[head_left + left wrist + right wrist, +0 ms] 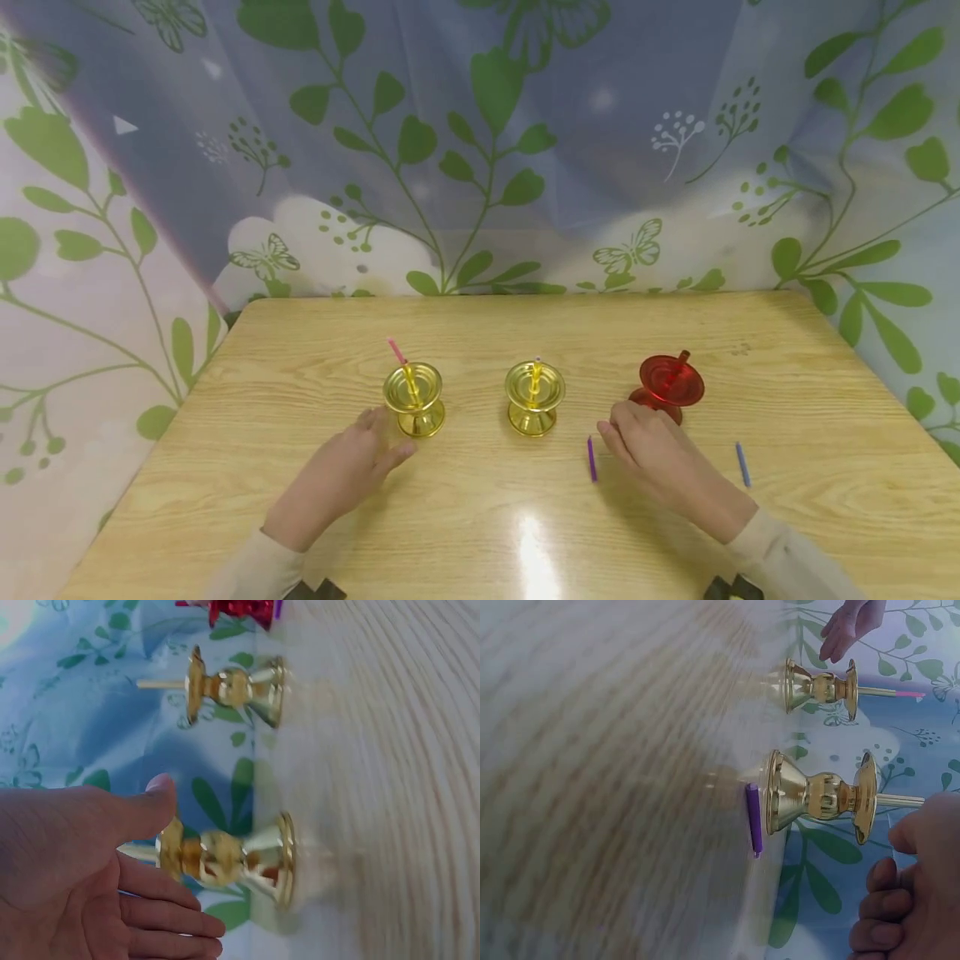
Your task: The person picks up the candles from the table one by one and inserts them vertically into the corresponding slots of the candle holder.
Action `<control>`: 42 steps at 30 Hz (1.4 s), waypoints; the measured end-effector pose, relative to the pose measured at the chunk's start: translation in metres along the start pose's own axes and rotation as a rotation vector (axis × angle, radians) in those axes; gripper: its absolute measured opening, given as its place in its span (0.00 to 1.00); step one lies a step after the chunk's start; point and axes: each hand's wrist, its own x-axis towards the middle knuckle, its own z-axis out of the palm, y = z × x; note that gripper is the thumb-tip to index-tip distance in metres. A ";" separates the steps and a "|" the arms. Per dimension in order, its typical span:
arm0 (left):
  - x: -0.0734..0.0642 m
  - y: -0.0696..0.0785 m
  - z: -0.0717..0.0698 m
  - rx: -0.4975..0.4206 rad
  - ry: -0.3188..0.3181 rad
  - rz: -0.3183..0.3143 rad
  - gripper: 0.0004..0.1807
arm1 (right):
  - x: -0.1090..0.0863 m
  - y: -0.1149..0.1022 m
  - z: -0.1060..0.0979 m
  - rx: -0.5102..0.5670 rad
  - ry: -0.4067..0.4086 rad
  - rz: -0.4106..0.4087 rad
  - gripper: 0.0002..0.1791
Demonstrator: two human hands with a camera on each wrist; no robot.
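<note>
A gold candle holder [421, 418] on the left carries a pink candle [397, 351] standing in its tube. My left hand [343, 473] is beside this holder, fingers extended and thumb spread, with nothing in its grasp. A second gold holder [532, 421] stands in the middle with the tip of a candle [537, 360] showing at its tube. To the right is a red candle holder [672, 382], its base partly covered by my right hand [660, 457]. That hand's fingers are curled in, and no object shows in them.
A purple candle [592, 460] lies on the wooden table [337, 333] left of my right hand. A blue candle [742, 464] lies right of that hand. Behind the table hangs a leaf-patterned cloth [570, 167].
</note>
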 end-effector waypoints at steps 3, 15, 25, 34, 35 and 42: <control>0.000 0.009 0.002 -0.038 -0.003 0.012 0.38 | 0.000 0.000 0.000 -0.016 -0.014 0.007 0.12; 0.009 0.062 0.016 -0.031 -0.007 0.260 0.35 | -0.001 -0.006 0.009 -0.065 -0.070 0.015 0.14; 0.032 0.083 0.020 0.025 0.047 0.279 0.44 | -0.005 -0.012 0.019 -0.069 -0.205 0.119 0.15; 0.068 0.081 0.024 0.133 -0.035 0.296 0.46 | -0.005 -0.016 0.024 -0.127 -0.249 0.131 0.14; 0.072 0.080 0.025 0.139 -0.042 0.293 0.46 | -0.005 -0.016 0.024 -0.131 -0.257 0.137 0.14; 0.090 0.079 0.029 0.181 -0.045 0.283 0.48 | -0.005 -0.018 0.026 -0.146 -0.321 0.177 0.13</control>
